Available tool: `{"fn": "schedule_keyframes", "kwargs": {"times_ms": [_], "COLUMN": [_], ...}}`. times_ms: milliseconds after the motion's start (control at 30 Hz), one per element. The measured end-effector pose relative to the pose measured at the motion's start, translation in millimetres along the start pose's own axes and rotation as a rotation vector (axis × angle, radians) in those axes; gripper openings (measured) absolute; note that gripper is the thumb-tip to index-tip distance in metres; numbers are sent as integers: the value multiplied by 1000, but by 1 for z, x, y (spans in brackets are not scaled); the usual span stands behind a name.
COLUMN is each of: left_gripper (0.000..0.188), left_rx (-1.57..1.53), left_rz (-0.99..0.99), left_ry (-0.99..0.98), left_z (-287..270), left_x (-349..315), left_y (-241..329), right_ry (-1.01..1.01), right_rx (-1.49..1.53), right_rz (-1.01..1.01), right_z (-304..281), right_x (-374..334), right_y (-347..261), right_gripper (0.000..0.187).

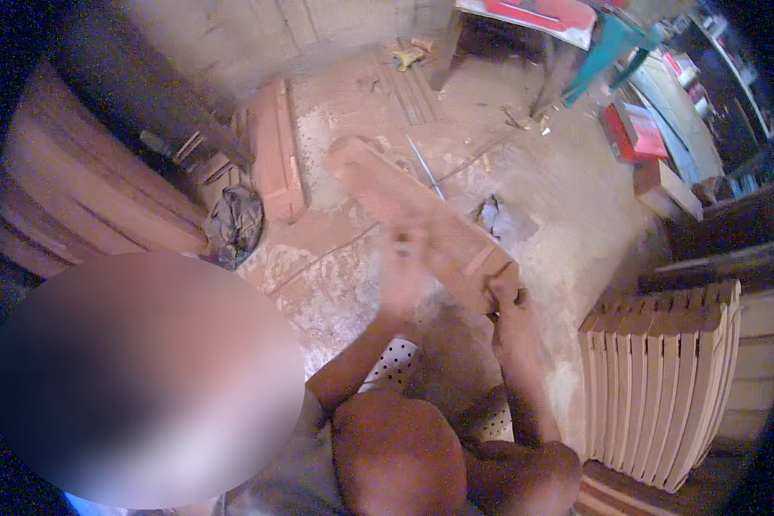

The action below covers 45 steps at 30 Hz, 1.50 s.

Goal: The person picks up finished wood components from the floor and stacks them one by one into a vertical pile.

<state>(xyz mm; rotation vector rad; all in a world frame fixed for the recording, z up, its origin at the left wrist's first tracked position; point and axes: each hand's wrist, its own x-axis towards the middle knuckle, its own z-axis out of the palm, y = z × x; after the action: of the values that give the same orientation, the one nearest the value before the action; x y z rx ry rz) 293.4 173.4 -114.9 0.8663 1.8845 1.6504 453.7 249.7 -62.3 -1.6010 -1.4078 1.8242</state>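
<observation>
A long, flat brown wooden board (pixel 439 232) lies slantwise in front of me, its far end up to the left and its near end toward my right. My right hand (pixel 509 301) is closed round the near end, fingers curled over the edge. Against the board's left edge, about midway along, is my left hand (pixel 402 249). Motion smears it, so its grip cannot be made out. A small dark spot shows among its fingers. White cloth with black dots (pixel 393 361) shows between my forearms.
Another wooden panel (pixel 277 159) lies on the dusty floor, near a crumpled dark plastic bag (pixel 235 225). Beyond my board is a thin rod (pixel 423 165). Several slotted wooden pieces (pixel 654 387) stand stacked at right. Red boxes (pixel 635 131) and a red-topped table (pixel 542 15) are farther back.
</observation>
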Motion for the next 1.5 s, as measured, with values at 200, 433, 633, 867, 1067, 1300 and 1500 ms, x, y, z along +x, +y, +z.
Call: {"fn": "schedule_keyframes", "kwargs": {"times_ms": [200, 433, 633, 867, 1067, 1300, 1500], "left_gripper": [39, 41, 42, 38, 41, 46, 50], "left_rx": [142, 24, -58, -691, -719, -555, -816], "left_rz": [-116, -51, 243, -3, -50, -209, -551], "left_ry": [106, 113, -59, -758, -1003, -1050, -902], "left_z": [-38, -42, 9, 176, 323, 508, 559], "left_x": [37, 26, 14, 12, -59, -133, -153], "left_y": [-37, 0, 125, 300, 366, 335, 361], "right_ry": [-93, 101, 155, 830, 1138, 1100, 1202], "right_rx": [65, -87, 837, 1017, 952, 1056, 925], "right_rz": [-209, -291, -286, -940, -940, -859, -811], "right_z": [0, -40, -176, -296, -448, -628, -700], "right_x": [-23, -6, -100, -210, -267, -283, -263], "right_y": [-32, 8, -5, -44, -61, 8, 22], "right_gripper": [58, 62, 54, 44, 37, 43, 46]}}
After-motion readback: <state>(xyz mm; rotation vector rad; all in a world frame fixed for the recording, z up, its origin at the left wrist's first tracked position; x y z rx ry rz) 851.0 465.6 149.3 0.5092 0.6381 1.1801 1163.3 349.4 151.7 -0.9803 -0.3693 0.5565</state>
